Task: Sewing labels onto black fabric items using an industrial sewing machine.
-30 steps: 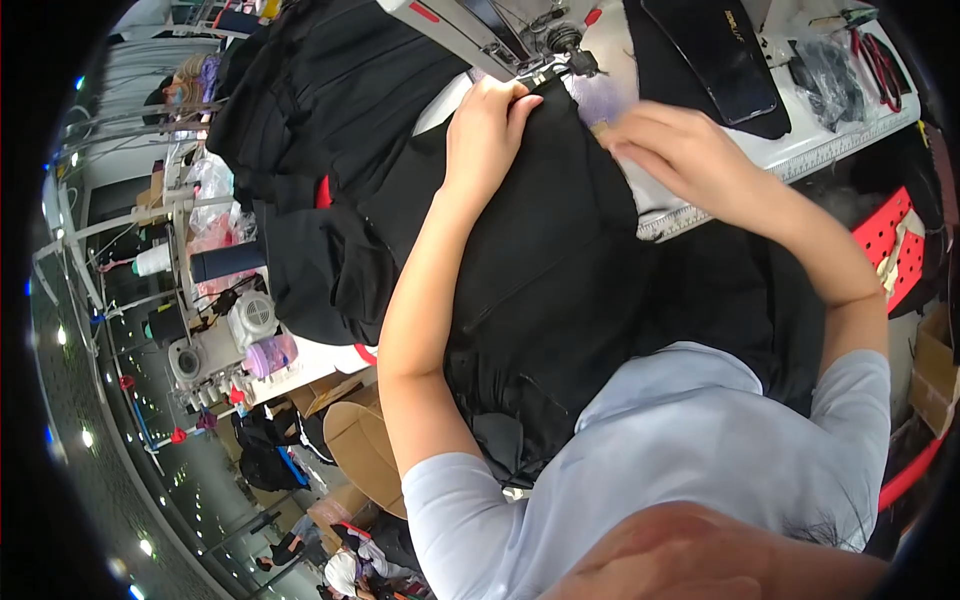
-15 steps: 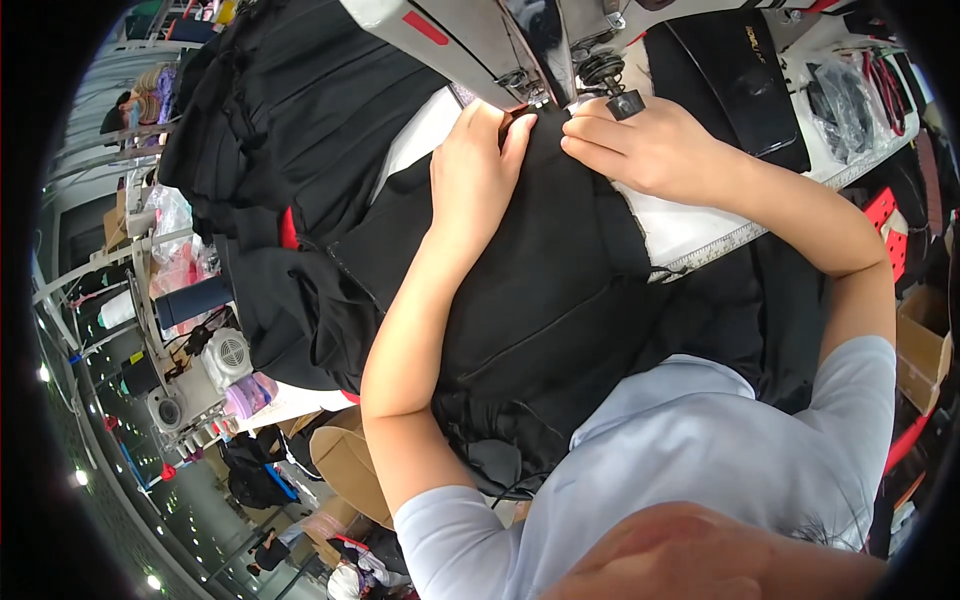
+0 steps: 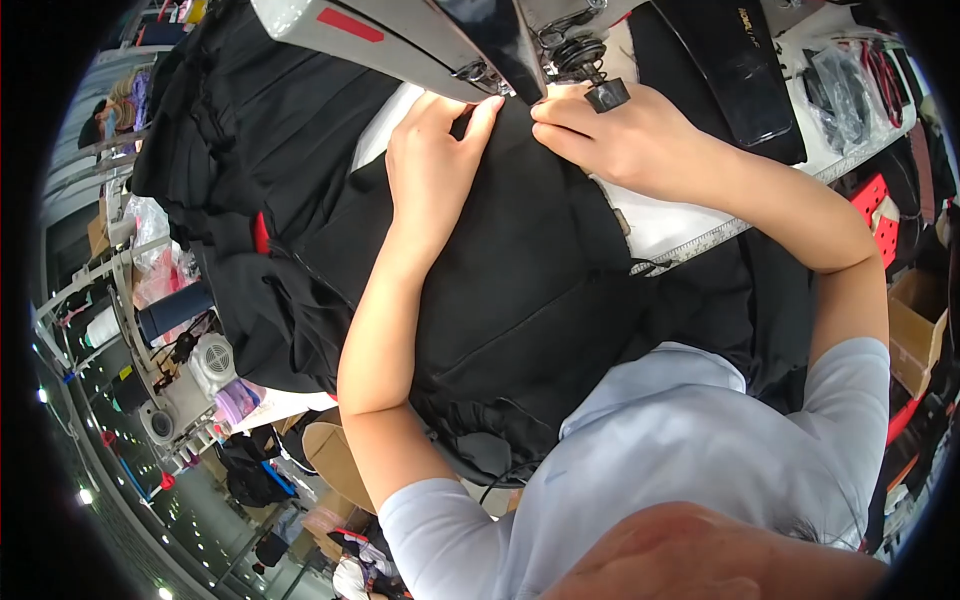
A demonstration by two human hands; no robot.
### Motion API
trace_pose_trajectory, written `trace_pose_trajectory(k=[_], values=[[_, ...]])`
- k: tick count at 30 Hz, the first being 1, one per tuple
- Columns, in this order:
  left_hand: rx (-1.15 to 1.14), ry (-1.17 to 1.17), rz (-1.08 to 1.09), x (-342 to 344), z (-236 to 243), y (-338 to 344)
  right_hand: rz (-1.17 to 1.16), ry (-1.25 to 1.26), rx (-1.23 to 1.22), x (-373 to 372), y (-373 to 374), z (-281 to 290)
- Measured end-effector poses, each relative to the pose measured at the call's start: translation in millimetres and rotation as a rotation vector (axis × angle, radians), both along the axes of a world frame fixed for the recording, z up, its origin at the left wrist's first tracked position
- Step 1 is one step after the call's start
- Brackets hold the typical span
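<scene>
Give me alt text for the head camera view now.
A person's left hand and right hand touch matte black fabric at a pale sewing machine with a red stripe; a flat, glossy black rectangular item lies at upper right.

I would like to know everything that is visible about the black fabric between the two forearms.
The black fabric looks matte and soft, with thin seam lines. It lies fairly smooth between the forearms, reaching toward the person, and gathers into folds near the shirt. The left hand and right hand touch its far end by the sewing machine; the needle is hidden.
</scene>
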State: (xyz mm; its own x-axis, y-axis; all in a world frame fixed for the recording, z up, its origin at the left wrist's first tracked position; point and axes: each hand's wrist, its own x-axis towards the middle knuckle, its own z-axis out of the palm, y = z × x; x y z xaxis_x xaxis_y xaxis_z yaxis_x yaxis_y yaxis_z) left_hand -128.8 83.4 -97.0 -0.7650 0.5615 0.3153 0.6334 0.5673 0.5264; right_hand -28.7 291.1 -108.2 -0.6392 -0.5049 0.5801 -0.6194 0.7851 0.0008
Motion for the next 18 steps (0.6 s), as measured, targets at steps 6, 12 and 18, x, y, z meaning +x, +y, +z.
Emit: trace_pose_trajectory(k=[6,12,18], values=[[-0.096,-0.006,0.03,-0.8,2.4,1.4,-0.028,0.014,0.015,2.7,3.8,0.7],[-0.016,-0.028,0.022,-2.0,4.2,3.4,-0.098,-0.009,0.101,6.4,4.7,0.3],[-0.015,-0.032,0.054,-3.9,4.9,2.1,-0.076,0.057,0.058,0.7,3.8,-3.4]])
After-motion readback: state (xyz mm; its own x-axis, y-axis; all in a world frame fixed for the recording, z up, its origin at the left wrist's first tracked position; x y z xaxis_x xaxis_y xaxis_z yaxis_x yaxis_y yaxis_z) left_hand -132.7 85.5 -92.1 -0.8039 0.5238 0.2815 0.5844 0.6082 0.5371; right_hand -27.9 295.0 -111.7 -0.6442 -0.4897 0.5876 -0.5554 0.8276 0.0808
